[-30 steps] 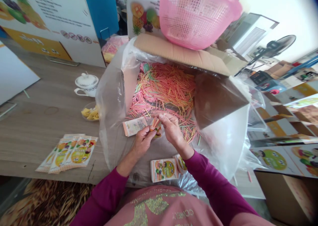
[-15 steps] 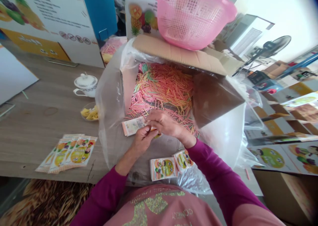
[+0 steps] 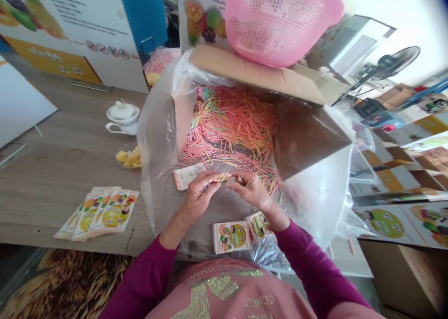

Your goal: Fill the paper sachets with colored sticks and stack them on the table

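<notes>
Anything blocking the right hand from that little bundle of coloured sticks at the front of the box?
No, nothing visible: the right hand is already at one end of the small bundle of coloured sticks, and the left hand pinches the other end. The clear plastic liner lies underneath, not between them.

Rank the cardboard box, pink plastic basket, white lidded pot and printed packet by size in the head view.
1. Cardboard box
2. Pink plastic basket
3. White lidded pot and printed packet: they look alike, and the packet's nearness to the camera makes it unsure.
</notes>
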Demonstrator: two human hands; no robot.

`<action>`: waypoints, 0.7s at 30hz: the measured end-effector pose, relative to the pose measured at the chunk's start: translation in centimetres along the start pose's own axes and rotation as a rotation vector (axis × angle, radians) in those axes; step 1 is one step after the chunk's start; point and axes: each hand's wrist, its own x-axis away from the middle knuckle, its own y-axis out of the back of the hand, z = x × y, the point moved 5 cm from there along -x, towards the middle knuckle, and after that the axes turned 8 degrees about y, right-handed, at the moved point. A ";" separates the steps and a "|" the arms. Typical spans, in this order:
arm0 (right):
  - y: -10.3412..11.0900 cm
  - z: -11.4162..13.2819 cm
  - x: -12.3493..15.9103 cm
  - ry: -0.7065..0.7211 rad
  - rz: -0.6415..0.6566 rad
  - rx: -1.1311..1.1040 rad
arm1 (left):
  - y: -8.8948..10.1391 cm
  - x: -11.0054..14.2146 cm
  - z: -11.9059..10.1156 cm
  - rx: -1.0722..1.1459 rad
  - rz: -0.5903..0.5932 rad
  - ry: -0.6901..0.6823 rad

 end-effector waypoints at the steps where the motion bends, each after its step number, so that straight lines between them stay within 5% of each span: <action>1: -0.3 -0.1 0.2 0.003 -0.010 -0.021 | -0.2 0.3 -0.1 -0.017 0.012 -0.027; 8: -1.0 -0.5 1.4 0.091 -0.122 -0.065 | 0.2 1.4 1.0 0.088 -0.002 0.084; 21: -2.9 -1.6 2.9 0.020 0.069 -0.092 | -0.6 2.8 -1.2 -0.075 -0.092 -0.069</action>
